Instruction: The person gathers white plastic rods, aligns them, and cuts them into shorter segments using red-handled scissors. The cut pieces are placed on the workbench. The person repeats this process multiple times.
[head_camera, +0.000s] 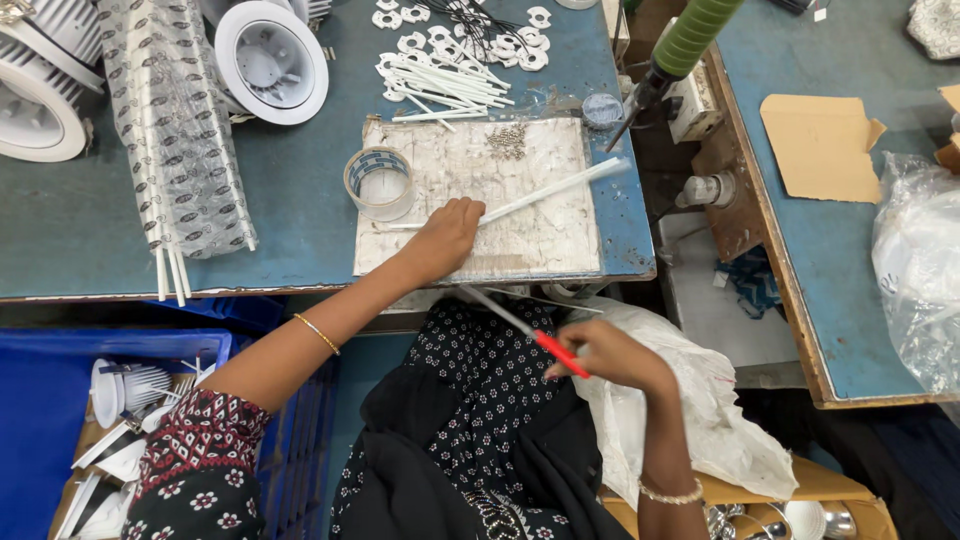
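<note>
My left hand (447, 236) presses down on a long thin white tube (545, 191) that lies slantwise across a worn white board (470, 165) on the blue table (290, 210). My right hand (605, 355) is lower, over my lap, gripping a red-handled blade (520, 325) whose metal tip points up toward the table edge. A roll of clear tape (379, 182) stands just left of my left hand. A small heap of tiny screws (507, 140) rests on the board's far side.
More white tubes and white ring parts (455, 60) lie at the back. White lamp housings (270, 60) and a plastic-wrapped tube bundle (175, 130) are on the left. A green-handled power screwdriver (670, 60) hangs at right. A blue crate (60, 400) sits lower left; a cardboard piece (820, 145) lies on the right table.
</note>
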